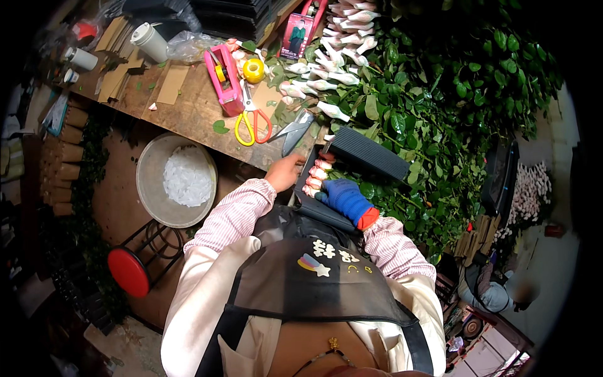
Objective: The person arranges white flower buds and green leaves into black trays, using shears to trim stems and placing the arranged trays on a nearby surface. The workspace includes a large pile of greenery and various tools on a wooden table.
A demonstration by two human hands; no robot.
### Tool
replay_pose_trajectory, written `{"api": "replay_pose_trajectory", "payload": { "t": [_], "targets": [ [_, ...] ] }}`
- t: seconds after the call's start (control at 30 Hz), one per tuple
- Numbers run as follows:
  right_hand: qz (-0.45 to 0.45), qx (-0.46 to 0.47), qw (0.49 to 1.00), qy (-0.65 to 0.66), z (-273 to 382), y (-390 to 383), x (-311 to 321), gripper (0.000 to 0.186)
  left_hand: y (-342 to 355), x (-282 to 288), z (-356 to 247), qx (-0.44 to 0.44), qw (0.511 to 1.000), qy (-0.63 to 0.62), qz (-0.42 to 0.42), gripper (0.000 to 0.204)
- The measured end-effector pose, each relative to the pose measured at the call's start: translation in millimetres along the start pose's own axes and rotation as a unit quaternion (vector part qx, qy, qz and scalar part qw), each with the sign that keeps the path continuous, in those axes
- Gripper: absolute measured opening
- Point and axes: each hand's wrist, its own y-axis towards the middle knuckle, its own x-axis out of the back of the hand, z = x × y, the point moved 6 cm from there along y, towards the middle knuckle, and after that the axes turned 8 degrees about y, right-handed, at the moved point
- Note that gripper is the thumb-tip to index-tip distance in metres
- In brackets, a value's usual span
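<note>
Pink roses [318, 171] lie in a short row between dark corrugated sheets in front of me. My left hand [286, 173], bare, is closed at the left edge of the sheet beside the blooms; its fingertips are partly hidden. My right hand [344, 200], in a blue glove with an orange cuff, curls over the roses just below their heads, closed on them. A black corrugated sheet [367, 154] stands tilted beyond the right hand. Another dark sheet [323, 212] lies on the near side, against my apron.
Scissors [250, 122], a knife [298, 133] and a pink tape dispenser [225, 81] lie on the wooden table [188, 116]. Netted rose buds [333, 75] and leafy stems [433, 157] fill the right. A bucket [143, 179] and red stool [129, 271] stand left. Another person [493, 289] is far right.
</note>
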Motion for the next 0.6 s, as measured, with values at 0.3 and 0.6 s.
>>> {"api": "replay_pose_trajectory", "payload": {
  "t": [0.3, 0.6],
  "targets": [
    [-0.086, -0.033, 0.986, 0.139, 31, -37, 52, 0.03, 14, 110, -45, -0.095, 0.988, 0.067, -0.105, 0.034],
    [-0.272, -0.017, 0.953, 0.133, 85, -66, 69, 0.036, 157, 396, -172, -0.175, 0.713, 0.473, -0.488, 0.069]
  ]
}}
